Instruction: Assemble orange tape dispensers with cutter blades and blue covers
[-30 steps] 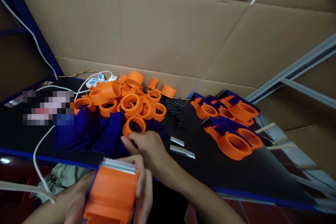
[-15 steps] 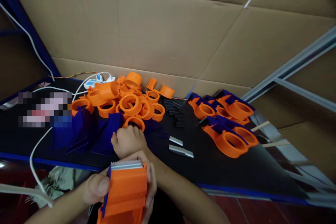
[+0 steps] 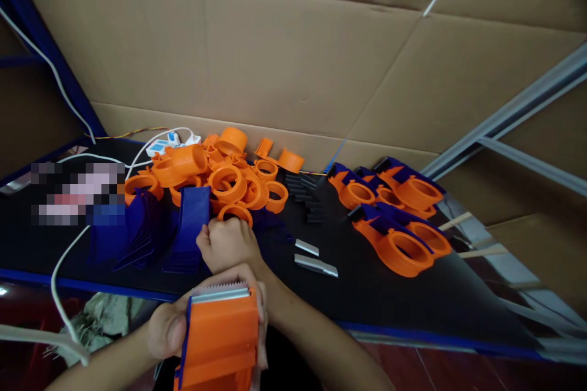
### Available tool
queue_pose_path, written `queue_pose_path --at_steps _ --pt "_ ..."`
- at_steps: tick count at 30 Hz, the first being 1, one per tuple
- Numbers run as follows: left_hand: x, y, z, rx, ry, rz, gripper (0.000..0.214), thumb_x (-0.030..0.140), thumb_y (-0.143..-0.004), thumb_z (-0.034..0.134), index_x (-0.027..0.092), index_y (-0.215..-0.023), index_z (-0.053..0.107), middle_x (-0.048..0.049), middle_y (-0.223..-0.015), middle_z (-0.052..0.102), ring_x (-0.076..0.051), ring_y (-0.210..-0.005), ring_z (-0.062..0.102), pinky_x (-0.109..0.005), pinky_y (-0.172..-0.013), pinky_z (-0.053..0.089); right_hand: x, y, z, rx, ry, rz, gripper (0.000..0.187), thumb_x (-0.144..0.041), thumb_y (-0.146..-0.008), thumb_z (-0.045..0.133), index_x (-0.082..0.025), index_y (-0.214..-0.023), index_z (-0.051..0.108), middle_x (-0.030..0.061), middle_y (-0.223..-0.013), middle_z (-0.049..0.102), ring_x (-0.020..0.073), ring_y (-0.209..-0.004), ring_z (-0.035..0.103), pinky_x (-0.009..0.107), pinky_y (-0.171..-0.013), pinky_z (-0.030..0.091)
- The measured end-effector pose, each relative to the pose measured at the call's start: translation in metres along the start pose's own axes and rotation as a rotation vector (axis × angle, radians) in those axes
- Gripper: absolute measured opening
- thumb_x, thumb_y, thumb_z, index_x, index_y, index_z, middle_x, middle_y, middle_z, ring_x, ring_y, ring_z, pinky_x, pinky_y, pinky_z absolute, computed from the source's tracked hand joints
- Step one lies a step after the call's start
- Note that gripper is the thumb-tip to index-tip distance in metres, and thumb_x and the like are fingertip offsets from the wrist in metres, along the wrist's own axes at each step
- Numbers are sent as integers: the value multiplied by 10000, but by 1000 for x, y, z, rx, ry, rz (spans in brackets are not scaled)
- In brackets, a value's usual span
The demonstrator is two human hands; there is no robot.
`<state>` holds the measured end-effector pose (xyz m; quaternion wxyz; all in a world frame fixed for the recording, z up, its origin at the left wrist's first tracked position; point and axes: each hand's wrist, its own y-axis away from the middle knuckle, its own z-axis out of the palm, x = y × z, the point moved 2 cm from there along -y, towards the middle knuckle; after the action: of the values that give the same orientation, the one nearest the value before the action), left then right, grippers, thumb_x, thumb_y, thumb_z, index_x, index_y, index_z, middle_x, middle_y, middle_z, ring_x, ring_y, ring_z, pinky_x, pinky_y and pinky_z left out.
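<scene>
My left hand [image 3: 167,330] grips an orange tape dispenser [image 3: 222,336] close to me, thumb on its blue side and fingers around the far side. A silver serrated blade [image 3: 220,293] lies across the dispenser's top edge. Beyond it, my right hand [image 3: 232,246] is closed over the table, knuckles up; whatever its fingers hold is hidden. Just left of that hand leans a stack of blue plastic plates [image 3: 192,220], with more blue plates [image 3: 142,229] fanned out farther left. An orange ring part [image 3: 236,214] sits right behind the knuckles.
Orange ring parts [image 3: 227,183] are heaped at the back of the black table [image 3: 367,293]. Black strips [image 3: 305,195] and silver blades [image 3: 316,264] lie right of centre. Several orange-and-blue dispensers [image 3: 403,250] stand at right. A white cable [image 3: 59,281] hangs over the left edge.
The blue plate stack beside my right hand has shifted and stands straighter. My right hand has moved only slightly. The dispenser in my left hand has dipped and tilted slightly.
</scene>
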<state>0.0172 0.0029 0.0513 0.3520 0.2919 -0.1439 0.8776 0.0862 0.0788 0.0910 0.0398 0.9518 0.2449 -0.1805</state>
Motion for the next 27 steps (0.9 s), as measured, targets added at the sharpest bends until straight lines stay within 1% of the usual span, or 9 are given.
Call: queue_pose_path --at_steps 3,6,9,13,15,18,21,24,27 --pt "-3 0 9 -155 71 43 781 581 -403 941 154 -995 663 -87 -864 692 -270 -698 725 -364 -578 606 10 12 -17 243 -5 23 295 -296 -961 520 -148 -852 750 114 -762 771 249 -702 741 302 -629 507" --pt "-2 1 12 -191 97 129 744 603 -507 908 169 -1047 636 -71 -914 684 -256 -745 729 -371 -631 615 32 35 -44 521 -124 -33 206 -236 -961 559 -170 -858 724 44 -744 762 170 -644 715 252 -617 497" --pt "-2 -3 5 -25 37 244 696 685 -708 761 182 -1161 603 -109 -1000 702 -293 -832 734 -432 -715 616 59 67 -69 726 -218 -87 115 -155 -921 627 -195 -996 705 13 -883 771 134 -703 716 225 -640 533" --pt "-5 -12 -5 327 0 358 681 605 -835 700 200 -1356 533 -141 -1167 705 -324 -1027 709 -469 -909 565 82 109 -80 954 -91 -178 171 -83 -876 695 -203 -997 697 6 -897 742 136 -769 707 264 -732 575" --pt "-6 -17 -6 449 1 382 687 521 -844 738 231 -1413 485 -119 -1185 706 -292 -1039 705 -446 -938 553 85 127 -75 1015 1 -268 264 -12 -829 724 -191 -1021 701 18 -904 738 151 -835 711 287 -777 585" --pt "-5 -23 -4 549 -44 425 687 412 -837 784 285 -1428 458 -54 -1090 722 -218 -933 718 -378 -898 571 87 143 -63 1017 102 -383 383 71 -754 765 -160 -1054 707 47 -922 741 171 -881 714 301 -763 606" --pt "-4 -29 -2 568 -74 434 566 380 -850 780 281 -1344 522 -20 -1006 709 -150 -794 697 -281 -773 581 89 146 -53 1004 160 -431 420 97 -726 780 -144 -1063 713 70 -929 737 190 -891 716 315 -717 627" --pt "-2 -34 -2 595 -95 448 385 351 -843 790 242 -1162 602 18 -861 658 -86 -653 619 -189 -622 531 94 143 -48 1014 176 -432 439 93 -735 776 -172 -1080 719 59 -906 728 194 -870 717 322 -672 637" --pt "0 -39 -2 620 -100 448 386 331 -828 807 246 -1139 593 48 -771 598 -74 -603 578 -180 -582 510 96 139 -44 1028 181 -426 441 89 -735 777 -184 -1077 724 53 -886 723 197 -851 720 324 -659 640"
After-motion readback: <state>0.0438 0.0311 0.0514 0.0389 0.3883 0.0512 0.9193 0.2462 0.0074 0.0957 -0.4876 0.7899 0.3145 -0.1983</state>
